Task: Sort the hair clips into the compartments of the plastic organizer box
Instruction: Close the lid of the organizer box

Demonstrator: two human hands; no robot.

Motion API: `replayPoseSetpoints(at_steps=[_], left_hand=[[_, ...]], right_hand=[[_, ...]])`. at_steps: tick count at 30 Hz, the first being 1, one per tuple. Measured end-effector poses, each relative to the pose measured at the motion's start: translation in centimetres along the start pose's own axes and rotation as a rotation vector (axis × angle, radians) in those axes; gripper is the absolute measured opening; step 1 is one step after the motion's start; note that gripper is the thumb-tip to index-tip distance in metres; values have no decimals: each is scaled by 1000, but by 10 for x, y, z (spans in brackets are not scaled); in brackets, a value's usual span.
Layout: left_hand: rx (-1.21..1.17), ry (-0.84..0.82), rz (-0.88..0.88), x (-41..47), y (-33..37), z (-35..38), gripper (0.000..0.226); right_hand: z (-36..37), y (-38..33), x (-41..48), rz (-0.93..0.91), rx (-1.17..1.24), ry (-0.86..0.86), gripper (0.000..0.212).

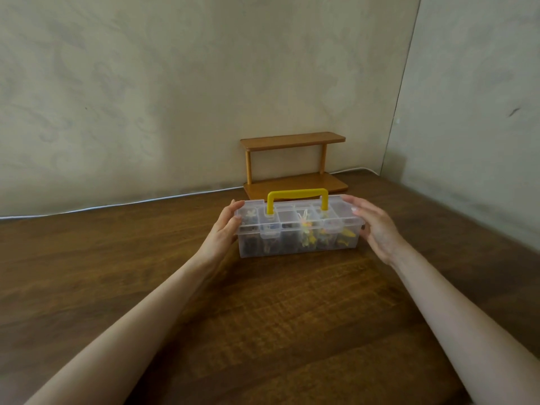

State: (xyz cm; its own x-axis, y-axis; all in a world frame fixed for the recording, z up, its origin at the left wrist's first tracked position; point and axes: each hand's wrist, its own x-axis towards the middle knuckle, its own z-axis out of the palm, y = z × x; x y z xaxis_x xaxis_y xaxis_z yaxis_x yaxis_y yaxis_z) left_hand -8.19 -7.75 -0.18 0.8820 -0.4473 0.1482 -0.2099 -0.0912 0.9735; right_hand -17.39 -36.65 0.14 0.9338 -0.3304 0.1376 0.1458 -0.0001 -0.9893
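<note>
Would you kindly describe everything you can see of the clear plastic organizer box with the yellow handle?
The clear rectangular plastic organizer box stands level on the dark wooden table, lid shut with two front latches and its yellow handle upright. Dividers split it into compartments holding colourful hair clips. The left hand grips its left end; the right hand touches its right end.
</note>
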Motion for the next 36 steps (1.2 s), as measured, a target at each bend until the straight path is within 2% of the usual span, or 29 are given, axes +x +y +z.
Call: replayPoseSetpoints(at_steps=[5, 7, 10, 12, 15, 19, 23, 25, 27, 29, 30, 32, 34, 36], left_hand=[[18, -3, -4, -2, 4, 4, 38], [-13, -23, -31, -6, 5, 5, 46], [27, -82, -56, -11, -1, 6, 87], [127, -110, -33, -10, -6, 7, 109], [199, -53, -2, -1, -9, 7, 105], [223, 17, -3, 18, -8, 9, 101], [302, 79, 1, 48, -2, 17, 100], [485, 129, 17, 63, 3, 18, 107], [732, 117, 186, 74, 9, 17, 118], [944, 10, 377, 80, 14, 21, 121], [1031, -38, 420, 81, 17, 25, 118], [1165, -81, 394, 84, 21, 30, 108], [1280, -113, 297, 91, 25, 30, 98], [1285, -162, 206, 94, 29, 29, 95]], right_hand=[[8, 2, -5, -49, -1, 46, 29], [10, 5, -7, -60, -14, 82, 27], [8, 3, -11, 10, -6, 136, 33], [4, 1, -14, 105, -14, 96, 44], [1, -3, -17, 149, -163, 38, 54], [4, -12, 1, 78, -365, 185, 50], [5, -15, 38, 126, -334, 263, 47], [3, -13, 56, 121, -397, 280, 51], [3, -13, 66, -90, -630, 317, 58], [11, -16, 71, -422, -835, 242, 52], [17, -17, 73, -505, -892, 145, 49], [25, -14, 80, -461, -1084, -30, 52], [27, -11, 91, -319, -1336, -127, 59], [28, -17, 97, -210, -1385, -182, 73]])
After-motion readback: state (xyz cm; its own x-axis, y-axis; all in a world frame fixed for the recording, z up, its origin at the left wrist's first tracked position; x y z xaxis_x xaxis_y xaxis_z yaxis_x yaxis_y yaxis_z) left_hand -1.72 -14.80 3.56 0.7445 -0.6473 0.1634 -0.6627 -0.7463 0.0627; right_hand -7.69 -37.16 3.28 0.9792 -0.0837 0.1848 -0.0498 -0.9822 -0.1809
